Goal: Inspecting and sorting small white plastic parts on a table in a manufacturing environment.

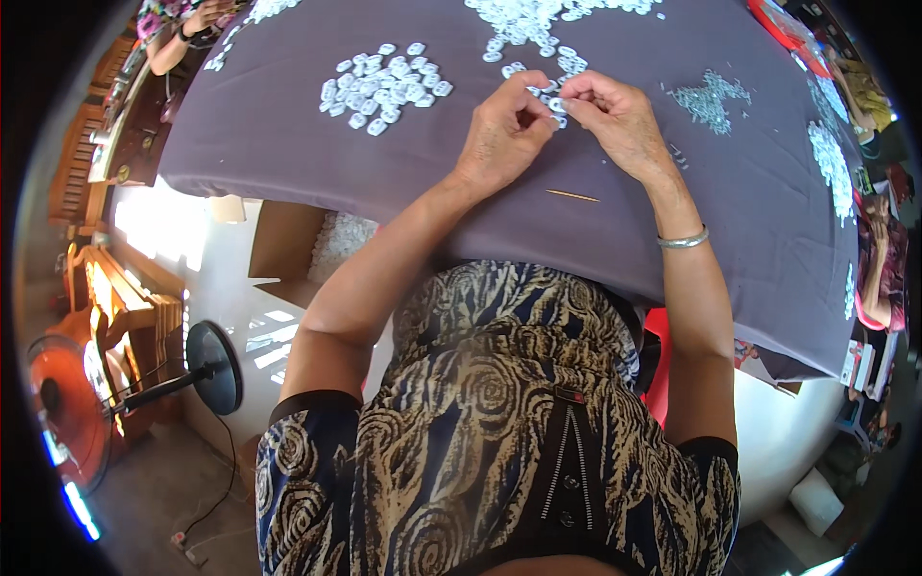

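Observation:
Over the dark grey tablecloth [461, 230], my two hands are close together, fingertips almost meeting. My right hand [619, 125] pinches a small white oval plastic piece [556, 105] between thumb and finger. Thumb and forefinger of my left hand [504, 134] are closed just beside it; whatever they hold is too small to make out. More white pieces [573, 62] lie just beyond my fingertips. To the left is a loose pile of similar white oval pieces [384, 88]. On the cloth nearer to me lies a thin pointed wooden stick [573, 195].
A large heap of white pieces [523, 19] covers the far middle. Right of my hands is a scatter of tiny clear parts [711, 101]. A cardboard box [288, 240] stands below the table's left edge, a fan [72, 413] farther left. Other people sit around the table.

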`<state>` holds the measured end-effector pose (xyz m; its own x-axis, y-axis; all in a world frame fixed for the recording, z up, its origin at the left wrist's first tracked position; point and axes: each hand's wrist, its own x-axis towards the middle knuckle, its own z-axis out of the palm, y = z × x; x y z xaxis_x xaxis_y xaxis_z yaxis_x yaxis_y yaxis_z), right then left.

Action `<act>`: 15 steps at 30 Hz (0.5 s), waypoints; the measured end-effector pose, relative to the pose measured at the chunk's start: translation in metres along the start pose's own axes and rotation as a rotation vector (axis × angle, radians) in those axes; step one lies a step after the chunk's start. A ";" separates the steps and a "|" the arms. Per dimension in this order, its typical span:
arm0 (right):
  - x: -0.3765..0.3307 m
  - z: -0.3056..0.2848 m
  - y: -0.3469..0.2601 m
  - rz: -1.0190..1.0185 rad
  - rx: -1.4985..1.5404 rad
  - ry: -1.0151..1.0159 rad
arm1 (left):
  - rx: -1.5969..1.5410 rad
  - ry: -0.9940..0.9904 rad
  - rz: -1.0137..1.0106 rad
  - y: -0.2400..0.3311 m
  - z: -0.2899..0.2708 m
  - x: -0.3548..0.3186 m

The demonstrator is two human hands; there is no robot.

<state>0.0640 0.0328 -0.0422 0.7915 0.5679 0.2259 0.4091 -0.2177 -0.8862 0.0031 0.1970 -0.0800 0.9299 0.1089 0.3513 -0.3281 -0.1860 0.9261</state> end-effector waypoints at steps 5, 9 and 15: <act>-0.003 -0.003 -0.003 0.039 -0.089 -0.005 | 0.024 -0.011 0.021 -0.003 0.003 0.001; -0.002 0.002 -0.002 -0.036 -0.080 -0.032 | -0.013 -0.006 0.024 -0.004 -0.001 -0.002; 0.000 0.002 0.003 -0.034 -0.088 -0.047 | -0.019 -0.009 -0.007 -0.001 -0.002 -0.001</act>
<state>0.0643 0.0337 -0.0453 0.7550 0.6125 0.2342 0.4754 -0.2652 -0.8388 0.0021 0.1993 -0.0806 0.9335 0.1014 0.3440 -0.3249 -0.1668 0.9309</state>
